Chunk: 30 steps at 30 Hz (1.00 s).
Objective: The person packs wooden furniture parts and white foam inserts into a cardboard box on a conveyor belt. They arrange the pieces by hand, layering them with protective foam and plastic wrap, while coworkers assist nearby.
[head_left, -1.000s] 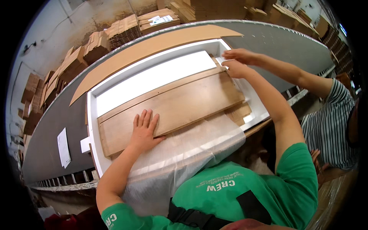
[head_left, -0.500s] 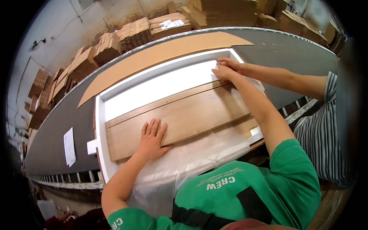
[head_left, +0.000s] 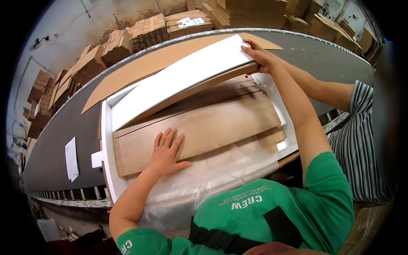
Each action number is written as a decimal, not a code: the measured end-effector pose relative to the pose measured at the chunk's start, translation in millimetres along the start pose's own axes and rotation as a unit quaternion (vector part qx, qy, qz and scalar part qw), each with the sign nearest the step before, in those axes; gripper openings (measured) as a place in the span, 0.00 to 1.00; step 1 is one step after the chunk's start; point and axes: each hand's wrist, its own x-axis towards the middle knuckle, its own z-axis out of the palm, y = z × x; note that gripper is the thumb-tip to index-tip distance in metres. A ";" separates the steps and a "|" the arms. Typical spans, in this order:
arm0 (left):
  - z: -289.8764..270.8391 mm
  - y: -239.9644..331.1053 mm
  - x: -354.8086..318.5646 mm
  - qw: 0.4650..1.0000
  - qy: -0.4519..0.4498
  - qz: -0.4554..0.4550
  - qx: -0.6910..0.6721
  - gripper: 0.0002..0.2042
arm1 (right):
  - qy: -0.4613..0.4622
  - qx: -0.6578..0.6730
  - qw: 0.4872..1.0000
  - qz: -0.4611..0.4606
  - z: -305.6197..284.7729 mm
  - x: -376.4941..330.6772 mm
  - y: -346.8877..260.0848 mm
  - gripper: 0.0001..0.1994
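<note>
My left hand (head_left: 165,155) lies flat with its fingers spread on a wood-grain board (head_left: 212,123) in a white-lined box (head_left: 109,148). At the box's far right, my right hand (head_left: 262,60) grips the end of a long white-faced panel (head_left: 191,74) with a brown edge. That panel is tilted, its right end raised above the box and its left end low, near the left wall. A co-worker's hand (head_left: 251,43) is at the same raised end, partly hidden behind mine. More wooden pieces show beneath the panel.
The box rests on a dark conveyor belt (head_left: 46,159). A cardboard sheet (head_left: 110,91) lies behind it, white papers (head_left: 71,158) to its left. Clear plastic film (head_left: 212,170) covers its near side. Cardboard stacks (head_left: 146,32) stand beyond; a co-worker in a striped shirt (head_left: 355,144) is at right.
The white panel's right end has risen out of the box, with my right hand and the co-worker's hand moving up with it. My left hand stays on the board.
</note>
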 end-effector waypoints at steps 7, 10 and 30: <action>-16.7 -49.9 40.4 0.708 0.119 -0.377 -0.586 0.27 | -0.052 0.026 0.998 0.018 -13.2 17.0 -20.4 0.22; -10.0 -47.2 37.1 0.871 0.107 -0.279 -0.390 0.26 | -0.103 0.042 0.994 -0.022 -11.9 6.0 -22.2 0.14; -12.1 -42.8 -45.5 0.990 -0.096 0.049 0.096 0.42 | -0.212 -0.628 0.643 -0.384 13.9 -137.0 161.3 0.41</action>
